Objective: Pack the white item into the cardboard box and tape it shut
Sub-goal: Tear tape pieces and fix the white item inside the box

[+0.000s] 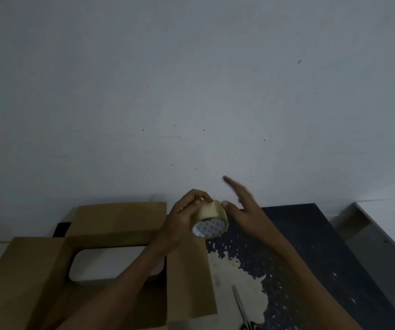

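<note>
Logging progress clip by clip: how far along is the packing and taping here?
Done: the white item lies inside the cardboard box. In hand: the left hand grips the tape roll above the box, and the right hand is open beside it, thumb near the roll. Left: the flaps are open with no tape visible, and the scissors lie untouched on the table.

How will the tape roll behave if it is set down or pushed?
The tape roll is round, so on its edge it would probably roll; laid flat it should stay. The left hand holds it in the air, so it seems light. Its ring shape likely keeps it stiff.
</note>
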Demonstrator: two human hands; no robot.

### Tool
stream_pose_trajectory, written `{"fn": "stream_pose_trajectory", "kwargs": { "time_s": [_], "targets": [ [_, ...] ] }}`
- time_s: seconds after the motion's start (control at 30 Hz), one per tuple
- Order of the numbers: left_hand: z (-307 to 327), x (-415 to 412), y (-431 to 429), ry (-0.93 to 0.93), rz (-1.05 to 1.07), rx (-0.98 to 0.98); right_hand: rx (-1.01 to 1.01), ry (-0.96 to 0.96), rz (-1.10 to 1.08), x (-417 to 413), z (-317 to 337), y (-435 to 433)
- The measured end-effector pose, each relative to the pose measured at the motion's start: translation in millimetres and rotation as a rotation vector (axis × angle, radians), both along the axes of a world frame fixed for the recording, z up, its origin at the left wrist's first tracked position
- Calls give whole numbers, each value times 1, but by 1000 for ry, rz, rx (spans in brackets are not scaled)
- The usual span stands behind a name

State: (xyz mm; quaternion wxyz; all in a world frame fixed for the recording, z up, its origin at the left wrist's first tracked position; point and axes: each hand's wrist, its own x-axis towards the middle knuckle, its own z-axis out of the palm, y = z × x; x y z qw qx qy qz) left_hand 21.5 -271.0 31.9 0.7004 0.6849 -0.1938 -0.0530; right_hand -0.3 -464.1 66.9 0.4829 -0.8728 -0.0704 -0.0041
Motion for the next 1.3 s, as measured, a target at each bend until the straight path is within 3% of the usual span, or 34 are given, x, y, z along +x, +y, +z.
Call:
{"fn": "stream_pose_trajectory", "kwargs": {
  "time_s": [0.07, 0.13, 0.43, 0.67, 0.97, 1.3],
  "targets": [
    [3, 3, 1, 25, -19, -24, 98, 183, 207, -2, 9, 2],
    [2, 4, 1, -1, 4, 35, 191, 219, 250, -3, 12, 3],
    [-6, -2, 6, -354, 347, 288, 242, 105, 31, -1, -12, 16],
    [-7, -1, 11, -371, 255, 339, 209, 57, -32, -1, -14, 15],
    [9, 6, 13, -246, 121, 350, 116, 7, -60, -2, -16, 13],
    [11, 15, 8, -322, 82, 565, 66, -42, -89, -4, -21, 17]
  ]
}}
